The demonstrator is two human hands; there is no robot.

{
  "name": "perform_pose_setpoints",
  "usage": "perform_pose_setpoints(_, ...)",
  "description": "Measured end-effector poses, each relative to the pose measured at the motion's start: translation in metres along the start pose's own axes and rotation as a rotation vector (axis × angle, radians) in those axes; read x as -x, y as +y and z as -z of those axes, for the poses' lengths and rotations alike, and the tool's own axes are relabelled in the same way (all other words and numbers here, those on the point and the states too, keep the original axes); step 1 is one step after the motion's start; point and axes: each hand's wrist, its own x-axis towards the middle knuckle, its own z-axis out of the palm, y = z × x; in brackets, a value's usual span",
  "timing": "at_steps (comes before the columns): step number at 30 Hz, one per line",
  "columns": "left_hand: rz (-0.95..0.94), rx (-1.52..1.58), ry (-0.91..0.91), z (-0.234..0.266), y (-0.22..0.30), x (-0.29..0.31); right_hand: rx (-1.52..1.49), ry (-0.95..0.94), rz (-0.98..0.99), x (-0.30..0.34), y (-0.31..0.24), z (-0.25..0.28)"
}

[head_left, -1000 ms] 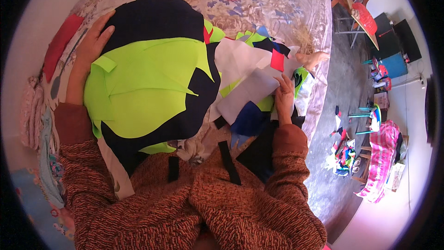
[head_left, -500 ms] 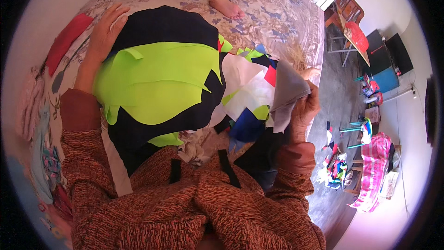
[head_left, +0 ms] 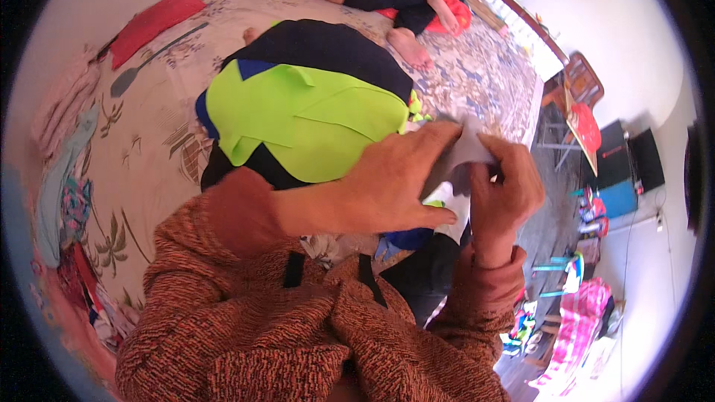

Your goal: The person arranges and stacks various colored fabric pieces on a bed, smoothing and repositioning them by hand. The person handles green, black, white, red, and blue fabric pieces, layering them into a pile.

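My right hand (head_left: 508, 186) pinches a grey fabric piece (head_left: 471, 147) between thumb and fingers, over the right side of the bed. My left hand (head_left: 383, 179) reaches across in front of the pile, its thumb spread away from its fingers. Those fingertips are at the left edge of the grey piece; whether they press on it I cannot tell. Beyond my left forearm lie lime-green fabric pieces (head_left: 316, 119) on a heap of black fabric (head_left: 328, 41). A bit of blue fabric (head_left: 406, 239) shows below my left hand. My hands hide most of the smaller scraps.
A patterned sheet (head_left: 160, 115) covers the bed. Another person's bare foot (head_left: 410, 48) rests beyond the heap. At the left lie a red cloth (head_left: 155, 26) and a dark flat-ended swatter (head_left: 125, 82). Past the bed's right edge, a chair (head_left: 583, 82) and a pink checked cloth (head_left: 570, 335) stand out.
My left hand has left the heap's far left edge and come right, to the grey piece. My right hand still holds that piece. The view has shifted, showing more of the bed's left side.
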Motion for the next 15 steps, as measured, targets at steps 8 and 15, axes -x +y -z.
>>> perform_pose_setpoints(8,-0.117,-0.283,0.248,0.015,-0.014,0.007,0.013,-0.240,0.151,-0.014,-0.012,0.031)
perform_pose_setpoints(15,-0.307,-0.657,0.350,0.089,-0.007,0.013,0.281,-0.447,0.017,-0.017,0.011,0.040)
